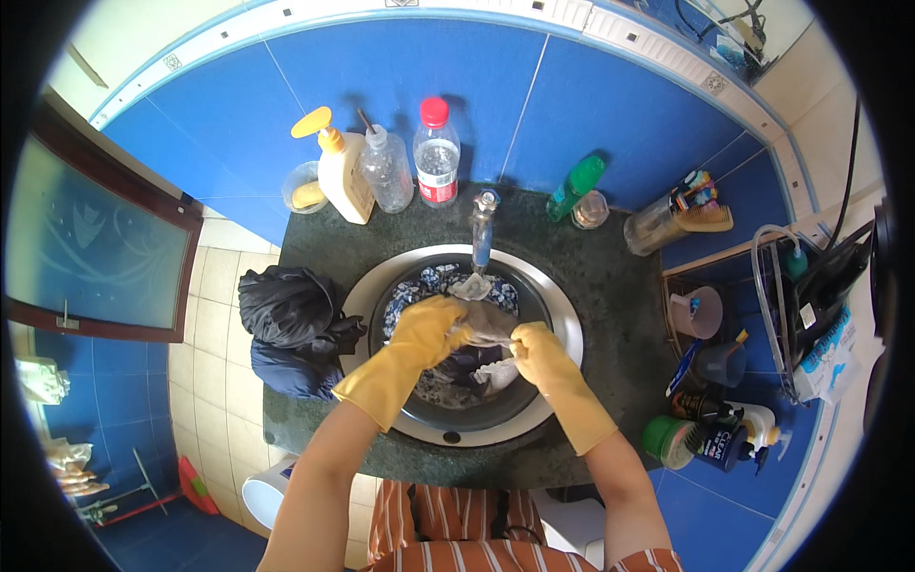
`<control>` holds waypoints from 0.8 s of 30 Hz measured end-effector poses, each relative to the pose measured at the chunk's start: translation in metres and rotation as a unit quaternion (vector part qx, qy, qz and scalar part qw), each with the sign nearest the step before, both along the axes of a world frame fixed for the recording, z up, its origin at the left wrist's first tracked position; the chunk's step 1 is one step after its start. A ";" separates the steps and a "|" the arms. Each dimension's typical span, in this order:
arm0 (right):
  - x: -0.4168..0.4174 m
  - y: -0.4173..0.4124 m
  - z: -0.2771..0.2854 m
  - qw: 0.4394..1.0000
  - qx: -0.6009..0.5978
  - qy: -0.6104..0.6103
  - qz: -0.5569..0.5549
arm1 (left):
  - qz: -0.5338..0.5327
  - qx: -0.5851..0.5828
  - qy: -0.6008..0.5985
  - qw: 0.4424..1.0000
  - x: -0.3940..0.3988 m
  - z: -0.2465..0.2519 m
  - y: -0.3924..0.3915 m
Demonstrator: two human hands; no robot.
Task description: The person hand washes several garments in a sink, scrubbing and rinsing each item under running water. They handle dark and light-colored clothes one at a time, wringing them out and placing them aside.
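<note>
Both my hands wear yellow rubber gloves and hold a wet grey-brown cloth (490,322) between them, over a dark basin (525,400) set in the white sink (572,343). My left hand (432,325) grips the cloth's left side. Its right end is pinched in my right hand (535,344). Under the tap (483,232), a blue-and-white patterned fabric (400,297) lies at the back of the basin. A whitish cloth (498,375) and dark fabric (457,368) sit in murky, sudsy water below my hands. What the gloved fingers cover is hidden.
Dark bundled clothes (289,314) rest on the counter's left edge. Along the back stand a pump bottle (347,179), a clear bottle (387,171), a red-capped bottle (437,161) and a green bottle (575,187). Toiletries (722,443) crowd the right side, near a wire rack (775,314).
</note>
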State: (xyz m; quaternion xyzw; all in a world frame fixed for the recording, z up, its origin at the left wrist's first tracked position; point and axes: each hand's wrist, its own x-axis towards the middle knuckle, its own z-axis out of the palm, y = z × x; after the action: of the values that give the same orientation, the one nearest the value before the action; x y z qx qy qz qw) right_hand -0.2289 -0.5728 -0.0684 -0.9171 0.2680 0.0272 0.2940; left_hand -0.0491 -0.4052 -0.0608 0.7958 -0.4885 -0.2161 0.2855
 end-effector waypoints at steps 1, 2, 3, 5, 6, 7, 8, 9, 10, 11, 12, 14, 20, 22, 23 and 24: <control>0.004 0.000 0.018 0.998 0.052 -0.042 0.000 | 0.010 -0.017 -0.079 0.997 -0.010 0.013 -0.002; 0.008 0.000 0.046 0.991 0.104 -0.083 0.001 | 0.012 0.005 -0.068 0.998 -0.016 0.017 -0.004; 0.009 -0.001 0.066 0.980 0.155 -0.122 -0.001 | 0.012 0.027 -0.055 0.998 -0.021 0.018 -0.006; 0.012 -0.003 0.082 0.964 0.215 -0.155 0.011 | 0.057 -0.050 0.023 0.997 -0.020 0.008 -0.003; 0.011 -0.005 0.087 0.954 0.244 -0.171 0.014 | 0.082 -0.069 0.091 0.990 -0.017 0.005 -0.001; 0.012 -0.007 0.090 0.934 0.309 -0.175 -0.023 | 0.108 -0.087 0.159 0.977 -0.014 0.004 0.001; 0.013 -0.008 0.092 0.909 0.373 -0.178 -0.060 | 0.145 -0.070 0.248 0.955 -0.012 0.003 0.006; 0.011 -0.011 0.093 0.877 0.432 -0.184 -0.104 | 0.186 -0.048 0.301 0.934 -0.011 0.030 0.007; 0.012 -0.010 0.089 0.831 0.484 -0.244 -0.127 | 0.201 -0.045 0.374 0.905 -0.004 0.036 0.010; 0.011 -0.013 0.070 0.804 0.507 -0.257 -0.173 | 0.214 -0.043 0.444 0.869 0.003 0.039 0.014; 0.008 -0.019 0.039 0.774 0.529 -0.271 -0.219 | 0.248 -0.056 0.474 0.843 0.004 0.039 0.019; 0.022 -0.009 0.030 0.749 0.521 -0.282 -0.297 | 0.256 -0.072 0.515 0.815 0.012 0.035 0.031; 0.071 0.048 0.020 0.727 0.550 -0.220 -0.347 | 0.403 -0.313 0.785 0.351 -0.024 -0.012 0.006; 0.068 0.098 0.033 0.922 0.339 -0.158 -0.097 | 0.426 -0.371 0.695 0.444 -0.049 -0.086 0.011; 0.062 0.116 0.034 0.966 0.205 -0.159 -0.009 | 0.441 -0.291 0.697 0.485 -0.047 -0.077 0.009; 0.062 0.122 0.056 0.970 0.168 -0.137 0.109 | 0.445 -0.210 0.696 0.523 -0.045 -0.064 0.007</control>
State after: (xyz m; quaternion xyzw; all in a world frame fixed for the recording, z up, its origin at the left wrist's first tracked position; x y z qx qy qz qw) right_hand -0.1673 -0.4513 -0.0125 -0.8733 0.1152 -0.0217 0.4728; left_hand -0.0944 -0.3983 -0.1252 0.4233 0.2522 -0.4373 0.7523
